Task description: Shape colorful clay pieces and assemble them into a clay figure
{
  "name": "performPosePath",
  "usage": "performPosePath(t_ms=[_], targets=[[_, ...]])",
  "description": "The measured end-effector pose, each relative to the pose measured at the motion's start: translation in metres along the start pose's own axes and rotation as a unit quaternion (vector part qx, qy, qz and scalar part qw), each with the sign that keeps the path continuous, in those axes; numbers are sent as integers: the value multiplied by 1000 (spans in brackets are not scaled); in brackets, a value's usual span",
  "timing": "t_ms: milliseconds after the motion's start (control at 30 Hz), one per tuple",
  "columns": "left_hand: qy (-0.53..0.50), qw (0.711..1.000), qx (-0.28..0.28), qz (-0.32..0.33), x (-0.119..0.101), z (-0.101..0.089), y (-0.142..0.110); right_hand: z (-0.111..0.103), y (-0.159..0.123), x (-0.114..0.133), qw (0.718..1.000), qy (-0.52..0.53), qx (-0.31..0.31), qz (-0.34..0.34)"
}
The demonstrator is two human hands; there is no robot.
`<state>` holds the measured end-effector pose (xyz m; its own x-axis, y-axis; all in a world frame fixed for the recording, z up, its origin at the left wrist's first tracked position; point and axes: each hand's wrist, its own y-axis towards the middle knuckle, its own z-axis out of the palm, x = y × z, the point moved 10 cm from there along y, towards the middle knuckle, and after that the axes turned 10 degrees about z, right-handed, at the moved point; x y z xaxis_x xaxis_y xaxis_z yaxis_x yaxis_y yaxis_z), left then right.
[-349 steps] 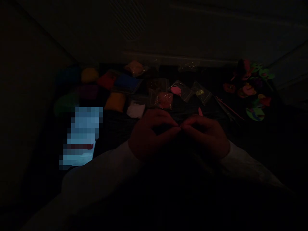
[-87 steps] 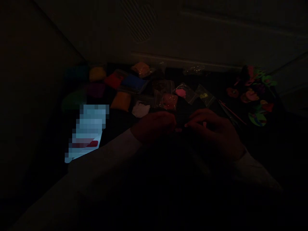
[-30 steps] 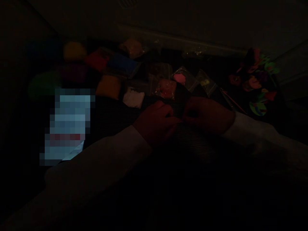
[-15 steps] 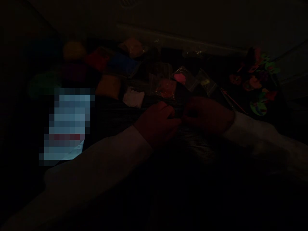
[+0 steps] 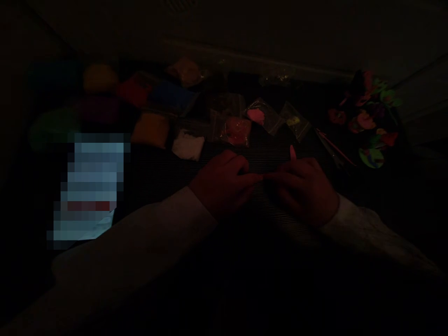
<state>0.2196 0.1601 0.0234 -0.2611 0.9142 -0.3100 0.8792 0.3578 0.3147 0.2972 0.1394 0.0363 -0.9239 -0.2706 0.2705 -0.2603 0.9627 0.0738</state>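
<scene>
The scene is very dark. My left hand (image 5: 224, 184) is closed, its thumb and finger pinched together and pointing right. What it pinches, if anything, is too small and dim to make out. My right hand (image 5: 308, 191) has its fingers curled, with the forefinger reaching left to meet the left fingertips. Anything between them is hidden. Just behind the right hand a pink rounded tip (image 5: 292, 152) sticks out; whether it is held or lies on the mat, I cannot tell. Beyond the hands lie a small bag with pink clay (image 5: 255, 116) and a bag with salmon-coloured clay (image 5: 238, 130).
A lit phone-like screen (image 5: 93, 177), blurred, lies left beside my sleeve. Several bags of coloured clay line the back, including white (image 5: 188, 143), orange (image 5: 151, 129) and blue (image 5: 173, 97). At right are thin tools (image 5: 334, 148) and colourful clay-like pieces (image 5: 371, 157).
My right hand has lowered and turned, its forefinger now extended to the left fingertips. The pink tip has come back into sight behind it. The view has shifted slightly.
</scene>
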Motion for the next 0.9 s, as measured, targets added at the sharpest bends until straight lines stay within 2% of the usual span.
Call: performPosePath(t_ms=[67, 233, 500, 667, 733, 900], targets=[[5, 1000, 0, 3, 0, 0, 0, 4, -4, 2, 999, -25, -19, -11], [4, 1000, -3, 8, 0, 0, 1, 10, -3, 2, 999, -45, -17, -17], [-26, 1000, -14, -2, 3, -2, -1, 5, -2, -7, 999, 36, -24, 23], [-37, 999, -12, -9, 5, 0, -1, 11, -7, 0, 1000, -11, -15, -25], [-39, 999, -11, -12, 6, 0, -1, 13, -7, -1, 1000, -17, -11, -23], [-47, 998, -43, -14, 8, -14, 0, 11, -6, -5, 1000, 16, -13, -5]])
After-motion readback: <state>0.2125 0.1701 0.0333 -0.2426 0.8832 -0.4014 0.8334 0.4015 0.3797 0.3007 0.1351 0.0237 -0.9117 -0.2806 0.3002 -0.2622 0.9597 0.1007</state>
